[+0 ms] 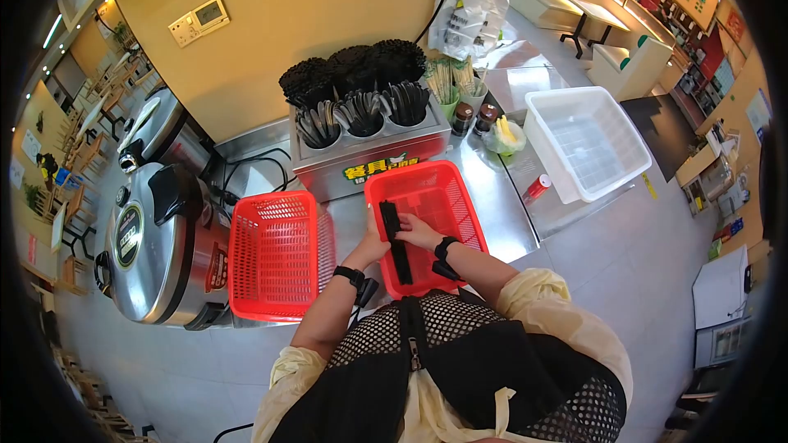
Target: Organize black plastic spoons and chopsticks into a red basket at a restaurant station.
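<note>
A long bundle of black chopsticks is held over the right-hand red basket. My left hand grips the bundle from its left side, its fingers partly hidden. From the other side, the fingers of my right hand close on the bundle near its middle. Just beyond the basket stands a metal cutlery holder. Spoons with dark handles fill its front cups, and tightly packed black chopsticks stand upright behind them.
Left of my hands sits a second red basket, with a large steel cooker beyond it. To the right are a white plastic bin, a red can, dark-lidded jars and cups of wrapped sticks. A plastic bag hangs behind.
</note>
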Tool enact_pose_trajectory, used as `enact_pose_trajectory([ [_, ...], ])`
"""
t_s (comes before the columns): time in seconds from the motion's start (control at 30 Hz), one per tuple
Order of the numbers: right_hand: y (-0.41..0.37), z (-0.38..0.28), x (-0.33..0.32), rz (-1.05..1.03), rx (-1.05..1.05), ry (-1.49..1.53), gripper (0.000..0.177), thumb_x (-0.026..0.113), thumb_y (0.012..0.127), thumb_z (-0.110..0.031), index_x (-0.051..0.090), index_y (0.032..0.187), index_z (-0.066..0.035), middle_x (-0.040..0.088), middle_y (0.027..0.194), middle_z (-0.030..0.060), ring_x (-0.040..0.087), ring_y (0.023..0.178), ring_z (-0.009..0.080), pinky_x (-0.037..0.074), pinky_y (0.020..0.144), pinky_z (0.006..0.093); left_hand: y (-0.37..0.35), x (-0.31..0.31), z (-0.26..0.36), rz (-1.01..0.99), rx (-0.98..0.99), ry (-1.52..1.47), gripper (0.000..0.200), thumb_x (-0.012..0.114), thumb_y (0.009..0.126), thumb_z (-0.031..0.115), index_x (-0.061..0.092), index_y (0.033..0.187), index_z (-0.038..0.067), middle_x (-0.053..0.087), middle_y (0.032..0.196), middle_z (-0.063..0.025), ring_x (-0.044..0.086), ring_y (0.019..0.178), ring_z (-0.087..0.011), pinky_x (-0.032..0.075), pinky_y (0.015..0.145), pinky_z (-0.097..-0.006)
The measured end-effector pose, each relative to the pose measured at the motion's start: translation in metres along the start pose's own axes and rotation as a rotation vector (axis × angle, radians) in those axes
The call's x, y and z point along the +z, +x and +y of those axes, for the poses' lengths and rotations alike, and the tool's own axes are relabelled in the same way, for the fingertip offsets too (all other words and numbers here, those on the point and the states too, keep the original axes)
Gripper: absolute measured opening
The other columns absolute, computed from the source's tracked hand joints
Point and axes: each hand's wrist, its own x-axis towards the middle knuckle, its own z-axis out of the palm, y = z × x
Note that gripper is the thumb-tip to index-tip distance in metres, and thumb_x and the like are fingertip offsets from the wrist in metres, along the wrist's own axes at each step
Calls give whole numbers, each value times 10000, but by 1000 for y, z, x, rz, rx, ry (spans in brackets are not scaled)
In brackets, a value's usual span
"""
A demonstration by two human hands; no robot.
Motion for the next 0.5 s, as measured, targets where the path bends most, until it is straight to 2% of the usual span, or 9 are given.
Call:
enact_pose_trajectory([
  [0.07, -3, -10, -4, -12, -18, 163, 633, 649, 827, -185, 348, 1364, -38, 457, 1332, 128, 443, 1232, 245, 382, 991, 401, 3, 0, 0, 41, 47, 28, 993, 674, 702, 9, 23, 1452, 12, 258, 1437, -230, 216, 1373, -324, 246, 1101, -397],
  [0.13, -19, -34, -4, 47, 295, 367, 596, 623, 840, -236, 388, 1363, -74, 452, 1351, 108, 415, 1255, 279, 342, 1012, 474, 9, 4, -21, 98, 201, 177, 1016, 604, 688, -29, -43, 1467, 58, 162, 1469, -266, 258, 1364, -365, 263, 1093, -414],
  [0.17, -23, -40, -5, 57, 288, 365, 596, 623, 840, -236, 388, 1363, -74, 452, 1351, 108, 415, 1255, 279, 342, 1012, 474, 9, 6, -10, 93, 212, 175, 1016, 604, 688, -29, -43, 1467, 58, 162, 1469, -266, 258, 1364, -365, 263, 1093, -414],
  [0.23, -32, -51, -7, -88, 284, 236, 556, 612, 848, -273, 417, 1352, -142, 443, 1363, 79, 387, 1273, 264, 315, 1001, 527, -4, 11, 36, 133, -349, 550, 978, 636, 703, 52, 25, 1466, 52, 155, 1462, -267, 249, 1365, -361, 243, 1073, -530],
  [0.27, -41, -66, -3, -28, 288, 129, 562, 621, 844, -278, 428, 1339, -96, 450, 1357, 117, 415, 1255, 278, 337, 1016, 471, -11, 16, 54, 264, -206, 775, 806, 634, 727, 136, 249, 1429, 45, 281, 1428, -215, 261, 1358, -346, 210, 1055, -592],
  [0.3, -34, -51, -8, -15, 285, 130, 562, 621, 844, -278, 428, 1339, -96, 450, 1357, 117, 415, 1255, 278, 337, 1016, 471, -6, 16, 55, 257, -194, 772, 806, 634, 727, 136, 249, 1429, 45, 281, 1428, -215, 261, 1358, -346, 210, 1055, -592],
  [0.4, -27, -18, -30, 45, -20, -312, 628, 647, 812, -271, 406, 1337, -25, 450, 1345, 211, 450, 1236, 309, 364, 1024, 345, 9, 25, 42, 135, 201, 1072, 564, 671, 692, 192, 551, 1236, 103, 474, 1331, -83, 279, 1360, -313, 165, 1074, -591],
  [0.43, -33, -19, -40, 48, -8, -313, 628, 647, 812, -271, 406, 1337, -25, 450, 1345, 211, 450, 1236, 309, 364, 1024, 345, 11, 31, 31, 127, 199, 1063, 564, 671, 692, 192, 551, 1236, 103, 474, 1331, -83, 279, 1360, -313, 165, 1074, -591],
  [0.5, -46, -42, -60, 160, -248, -700, 602, 645, 810, -224, 412, 1338, -54, 413, 1350, 230, 437, 1234, 353, 365, 1031, 374, 22, 31, 38, -56, 81, 1136, 557, 665, 700, 214, 555, 1234, 102, 513, 1292, -84, 301, 1351, -298, 134, 1087, -588],
])
